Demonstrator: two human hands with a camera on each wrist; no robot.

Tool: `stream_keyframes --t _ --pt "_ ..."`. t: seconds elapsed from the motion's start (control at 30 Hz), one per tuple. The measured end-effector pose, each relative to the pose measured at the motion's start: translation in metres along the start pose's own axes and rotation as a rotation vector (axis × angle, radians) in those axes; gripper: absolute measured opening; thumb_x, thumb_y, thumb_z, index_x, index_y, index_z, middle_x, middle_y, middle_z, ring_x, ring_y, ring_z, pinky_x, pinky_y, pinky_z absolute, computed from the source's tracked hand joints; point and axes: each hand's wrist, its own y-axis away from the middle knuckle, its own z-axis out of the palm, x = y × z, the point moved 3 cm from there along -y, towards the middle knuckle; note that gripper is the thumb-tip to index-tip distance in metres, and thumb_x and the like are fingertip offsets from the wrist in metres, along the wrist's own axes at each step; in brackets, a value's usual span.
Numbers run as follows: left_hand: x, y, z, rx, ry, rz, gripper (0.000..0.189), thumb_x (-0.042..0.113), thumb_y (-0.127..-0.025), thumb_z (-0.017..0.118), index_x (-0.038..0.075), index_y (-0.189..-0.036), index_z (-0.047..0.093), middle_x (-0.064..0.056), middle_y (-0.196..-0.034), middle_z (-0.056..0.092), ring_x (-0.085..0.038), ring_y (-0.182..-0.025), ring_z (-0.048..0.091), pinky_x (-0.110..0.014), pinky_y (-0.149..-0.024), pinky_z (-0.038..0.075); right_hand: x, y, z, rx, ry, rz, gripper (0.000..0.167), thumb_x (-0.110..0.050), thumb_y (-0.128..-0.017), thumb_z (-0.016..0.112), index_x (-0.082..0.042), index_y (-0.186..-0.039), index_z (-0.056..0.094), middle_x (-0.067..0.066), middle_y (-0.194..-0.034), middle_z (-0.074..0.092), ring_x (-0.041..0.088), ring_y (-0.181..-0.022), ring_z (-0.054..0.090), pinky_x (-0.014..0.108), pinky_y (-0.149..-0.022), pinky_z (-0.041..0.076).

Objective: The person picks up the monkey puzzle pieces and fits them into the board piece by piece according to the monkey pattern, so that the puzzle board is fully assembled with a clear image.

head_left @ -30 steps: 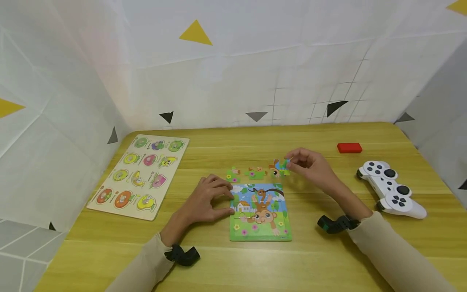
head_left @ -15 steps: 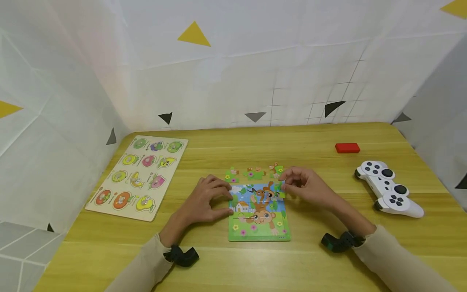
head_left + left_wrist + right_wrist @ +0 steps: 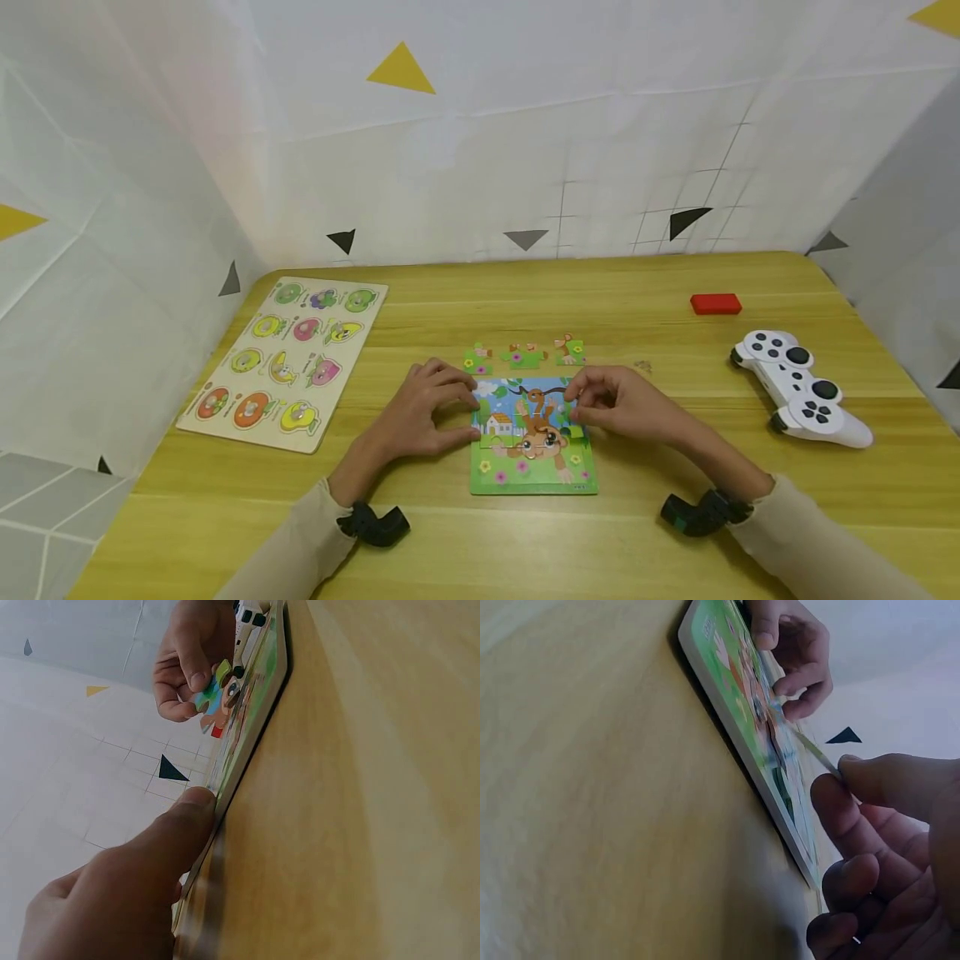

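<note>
A square jigsaw board (image 3: 525,479) with a monkey picture lies flat on the table. My left hand (image 3: 431,408) rests at its left edge, fingers bent loosely, thumb tip (image 3: 196,796) touching the rim. Between thumb and forefinger my right hand (image 3: 622,404) pinches a puzzle piece (image 3: 214,697) showing a monkey's eye and blue sky. The piece is tilted, held over the right part of the board. Behind the board lie three loose puzzle pieces: a flowered one (image 3: 477,360) at left, another (image 3: 527,358) in the middle, and one with a monkey's ear (image 3: 570,350) at right.
On the left stands out a wooden fruit puzzle board (image 3: 225,429), lying flat. A white game controller (image 3: 802,392) and a red block (image 3: 716,304) are at the right. A small brownish patch (image 3: 643,365) shows beyond my right hand. Pale cloth walls surround the table's back and sides.
My right hand has brought the puzzle piece from behind the board down over its right part, lower than half a second ago. The left hand stays at the left edge.
</note>
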Motion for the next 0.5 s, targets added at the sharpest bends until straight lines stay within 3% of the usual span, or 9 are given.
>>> stream_keyframes --t 0.23,0.5 --pt "0.001 -0.0003 -0.0005 -0.015 0.006 -0.015 0.028 0.052 -0.083 0.08 0.03 -0.1 0.074 0.006 -0.121 0.068 -0.014 -0.114 0.053 -0.04 -0.09 0.035 0.0001 0.0002 0.0047 -0.019 0.042 0.042 0.012 -0.012 -0.094 0.072 -0.007 -0.104 0.067 0.004 -0.08 0.072 0.005 -0.063 0.054 0.024 -0.06 0.046" --pt "0.0001 -0.0002 -0.0006 -0.016 0.003 -0.019 0.028 0.051 -0.082 0.08 0.03 -0.1 0.074 0.005 -0.122 0.068 -0.015 -0.115 0.053 -0.041 -0.091 0.036 -0.0026 0.0012 0.0067 -0.031 0.159 0.024 0.01 -0.011 -0.094 0.073 -0.011 -0.101 0.067 -0.004 -0.07 0.062 0.003 -0.06 0.049 0.023 -0.059 0.044"
